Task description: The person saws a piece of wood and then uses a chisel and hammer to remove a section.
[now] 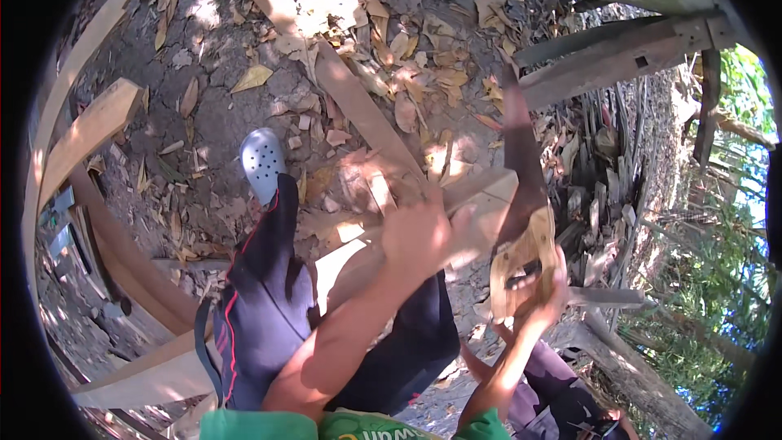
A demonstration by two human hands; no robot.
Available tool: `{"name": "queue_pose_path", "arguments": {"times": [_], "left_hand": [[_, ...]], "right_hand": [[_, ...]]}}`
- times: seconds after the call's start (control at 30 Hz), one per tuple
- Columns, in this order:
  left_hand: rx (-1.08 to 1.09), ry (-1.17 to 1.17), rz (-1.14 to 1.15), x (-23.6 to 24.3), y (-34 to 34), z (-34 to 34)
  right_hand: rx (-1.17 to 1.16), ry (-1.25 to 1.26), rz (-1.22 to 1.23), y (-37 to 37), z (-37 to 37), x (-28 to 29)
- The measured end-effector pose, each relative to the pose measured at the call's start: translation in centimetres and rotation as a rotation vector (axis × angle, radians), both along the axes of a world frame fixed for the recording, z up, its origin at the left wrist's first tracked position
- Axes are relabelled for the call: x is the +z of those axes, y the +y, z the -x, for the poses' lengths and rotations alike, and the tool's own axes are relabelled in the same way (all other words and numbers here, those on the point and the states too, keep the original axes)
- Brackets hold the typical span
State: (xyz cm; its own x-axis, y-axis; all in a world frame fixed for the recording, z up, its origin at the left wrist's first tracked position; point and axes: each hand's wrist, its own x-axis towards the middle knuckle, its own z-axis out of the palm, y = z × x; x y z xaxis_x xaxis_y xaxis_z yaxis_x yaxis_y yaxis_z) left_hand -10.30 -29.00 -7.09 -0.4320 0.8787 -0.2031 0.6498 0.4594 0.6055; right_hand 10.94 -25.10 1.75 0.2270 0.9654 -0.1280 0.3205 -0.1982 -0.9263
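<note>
My right hand grips the pale wooden handle of a hand saw, fingers wrapped round its edge. The saw's dark, tapering blade points away from me, past the end of a light wooden beam. Over that beam, left of the saw, is my left hand. It is somewhat blurred, its thumb stretched toward the saw and its fingers apart, with nothing seen in it. Whether the palm touches the wood I cannot tell. A long flat board lies on the ground beyond.
A grey perforated clog is on my left foot. Curved timber and planks stand along the left. Old beams cross the far right. Dry leaves and wood chips cover the soil. Another person in dark clothes is at the lower right.
</note>
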Motion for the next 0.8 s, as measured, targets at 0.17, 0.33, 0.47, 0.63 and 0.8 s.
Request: {"name": "queue_pose_path", "arguments": {"times": [0.17,0.33,0.47,0.63,0.8], "left_hand": [[0.026,-0.296,-0.04,2.3,-0.5,0.9],[-0.056,-0.166,0.059,0.8,-0.1,0.2],[-0.006,-0.048,-0.019,0.8,0.6,0.0],[-0.056,0.02,0.17,3.9,1.0,0.5],[-0.063,-0.014,0.086,1.8,0.7,0.0]], "right_hand": [[0.407,-0.8,-0.188,-9.0,-5.1,1.5],[0.057,-0.16,0.136,-24.9,-6.3,10.1],[0.268,-0.721,0.098,-17.6,-2.5,6.9],[0.316,-0.604,-0.654,-1.5,-1.6,-4.1],[0.328,-0.746,-0.045,-21.9,-8.1,3.6]]}}
